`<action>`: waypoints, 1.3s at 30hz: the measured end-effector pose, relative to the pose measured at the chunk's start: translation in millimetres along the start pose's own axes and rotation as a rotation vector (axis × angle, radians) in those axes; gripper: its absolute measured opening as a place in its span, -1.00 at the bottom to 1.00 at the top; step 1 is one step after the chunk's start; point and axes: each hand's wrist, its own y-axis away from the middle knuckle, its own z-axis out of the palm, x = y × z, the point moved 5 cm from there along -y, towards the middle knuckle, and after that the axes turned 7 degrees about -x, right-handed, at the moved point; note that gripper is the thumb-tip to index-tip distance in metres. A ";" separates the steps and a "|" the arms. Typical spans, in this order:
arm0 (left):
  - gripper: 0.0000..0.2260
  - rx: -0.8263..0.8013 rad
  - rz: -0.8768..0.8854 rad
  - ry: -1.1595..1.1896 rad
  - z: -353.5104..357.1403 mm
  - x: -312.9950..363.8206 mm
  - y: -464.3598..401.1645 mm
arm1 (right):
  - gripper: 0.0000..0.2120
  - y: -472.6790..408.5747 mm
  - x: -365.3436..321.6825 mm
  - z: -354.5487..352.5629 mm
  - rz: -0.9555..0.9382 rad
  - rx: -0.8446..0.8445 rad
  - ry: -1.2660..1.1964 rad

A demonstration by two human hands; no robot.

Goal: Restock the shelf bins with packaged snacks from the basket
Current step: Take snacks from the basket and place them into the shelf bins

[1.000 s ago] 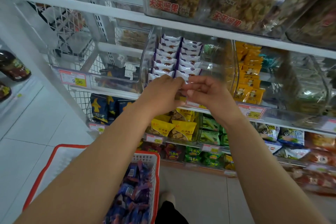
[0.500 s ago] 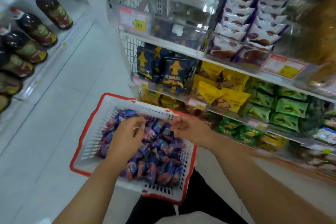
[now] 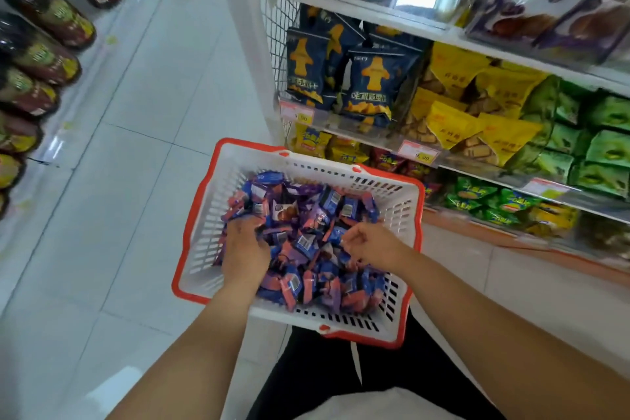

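Observation:
A white basket with a red rim (image 3: 208, 235) sits on the floor in front of my knees, heaped with small blue, purple and pink snack packets (image 3: 306, 215). My left hand (image 3: 245, 249) is dug into the left side of the heap, fingers curled round some packets. My right hand (image 3: 371, 245) lies on the right side of the heap, thumb and fingertips pinching a packet at its edge. The clear shelf bin (image 3: 562, 3) with matching purple and white packets is at the top right, partly cut off.
Shelves on the right hold dark blue bags (image 3: 368, 85), yellow bags (image 3: 453, 119) and green bags (image 3: 606, 147) behind price tags. Dark bottles (image 3: 44, 54) line a low shelf on the left. White tiled floor (image 3: 136, 147) lies between.
My hands left the upper shelf bin and dropped into the basket. My view swung down and left. Both hands now sit deeper in the packet heap.

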 end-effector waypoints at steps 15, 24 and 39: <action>-0.43 -0.208 0.196 -0.650 2.0 -5.2 -81.0 | -0.91 -9.9 -2.0 14.6 0.015 0.051 -0.312; -0.42 -0.456 0.215 -0.887 54.0 32.9 -114.4 | -0.92 -30.3 -9.2 -5.3 -0.016 0.077 -0.313; -0.50 -0.441 0.361 0.222 -31.1 123.1 5.9 | -0.57 20.6 -57.4 -26.3 -0.355 0.198 -0.137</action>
